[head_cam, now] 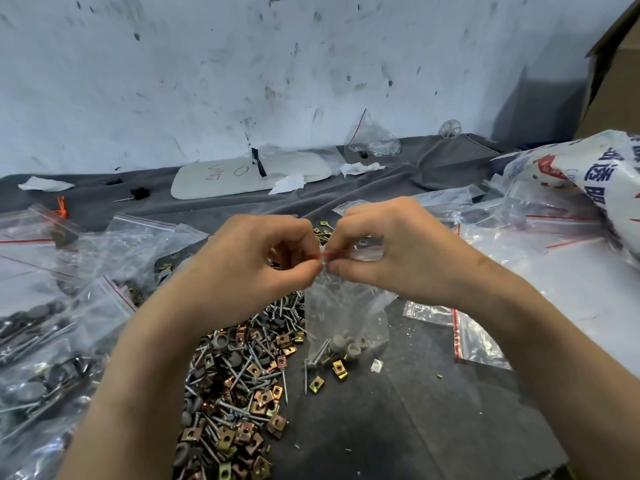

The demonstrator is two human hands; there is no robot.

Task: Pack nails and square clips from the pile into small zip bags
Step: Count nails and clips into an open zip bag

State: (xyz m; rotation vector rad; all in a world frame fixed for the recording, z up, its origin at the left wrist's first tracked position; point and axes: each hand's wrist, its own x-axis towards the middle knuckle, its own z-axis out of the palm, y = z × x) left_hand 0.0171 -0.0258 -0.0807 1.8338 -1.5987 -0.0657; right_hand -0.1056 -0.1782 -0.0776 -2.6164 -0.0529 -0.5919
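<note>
A small clear zip bag (343, 317) with a red seal strip hangs upright above the dark table. It holds nails, grey caps and square clips at its bottom. My left hand (249, 261) pinches the red strip at its left end. My right hand (391, 251) pinches the same strip just to the right, fingertips nearly touching the left hand's. Below and to the left lies the pile (239, 386) of nails, brass-coloured square clips and grey caps. Two loose clips (327, 377) lie beside the bag's bottom.
Filled zip bags (45, 348) are heaped on the left. Empty zip bags (485, 341) lie on the right, under a large printed plastic sack (588, 181). A white oval board (249, 178), tissue scraps and a bag of small parts (374, 140) sit by the back wall.
</note>
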